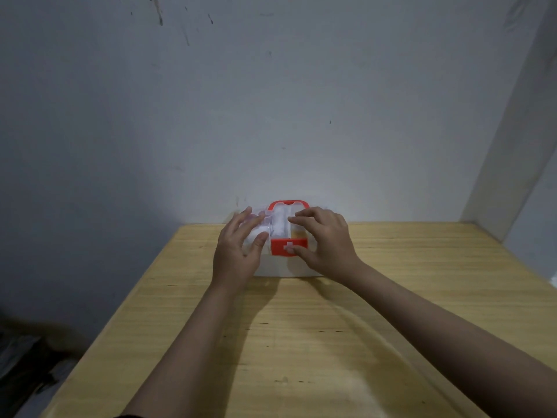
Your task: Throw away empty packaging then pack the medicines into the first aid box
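A light wooden bench (301,342) with visible grain and a few small dark knots fills the lower part of the view. Its far edge meets a pale grey wall (271,101) marked with dark smudges and streaks near the top. Beyond the bench's left edge lies dim, dark clutter (24,366), too blurred to identify.

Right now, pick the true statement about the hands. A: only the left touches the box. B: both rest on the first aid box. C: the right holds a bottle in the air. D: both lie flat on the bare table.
B: the left hand and right hand both rest on the first aid box, one at each side of its red clasp.
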`<state>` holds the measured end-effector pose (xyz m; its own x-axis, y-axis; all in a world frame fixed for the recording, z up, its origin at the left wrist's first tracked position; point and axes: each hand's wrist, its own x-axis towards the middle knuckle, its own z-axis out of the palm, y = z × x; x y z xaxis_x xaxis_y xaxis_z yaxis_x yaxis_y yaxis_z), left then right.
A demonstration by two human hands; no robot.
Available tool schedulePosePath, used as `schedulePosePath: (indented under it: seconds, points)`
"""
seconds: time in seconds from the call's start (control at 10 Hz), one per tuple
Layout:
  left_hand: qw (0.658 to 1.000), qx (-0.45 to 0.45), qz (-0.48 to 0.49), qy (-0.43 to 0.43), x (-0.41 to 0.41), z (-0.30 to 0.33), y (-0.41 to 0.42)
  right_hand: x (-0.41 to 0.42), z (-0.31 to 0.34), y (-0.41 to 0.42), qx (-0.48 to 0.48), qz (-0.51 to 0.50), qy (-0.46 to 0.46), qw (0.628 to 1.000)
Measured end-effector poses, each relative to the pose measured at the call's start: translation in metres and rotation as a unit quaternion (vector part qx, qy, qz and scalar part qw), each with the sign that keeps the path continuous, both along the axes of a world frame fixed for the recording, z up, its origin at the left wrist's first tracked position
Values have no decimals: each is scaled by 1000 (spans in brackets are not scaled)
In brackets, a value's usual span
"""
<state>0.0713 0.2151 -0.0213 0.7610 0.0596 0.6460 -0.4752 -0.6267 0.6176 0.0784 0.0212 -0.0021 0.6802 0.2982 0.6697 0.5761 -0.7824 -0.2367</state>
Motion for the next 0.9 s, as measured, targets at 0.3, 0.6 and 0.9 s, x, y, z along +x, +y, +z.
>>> schedulePosePath:
  seconds: [0.3,0.6,0.9]
  points:
    - [1000,-15,-3,3,10,1,-3,13,-7,-1,-22,-13,-36,999]
    - [997,-17,-7,74,51,20,-15,54,2,-3,-36,-44,11,998]
    - [990,-26,-11,139,5,40,-36,6,26,-5,142,19,-21,989]
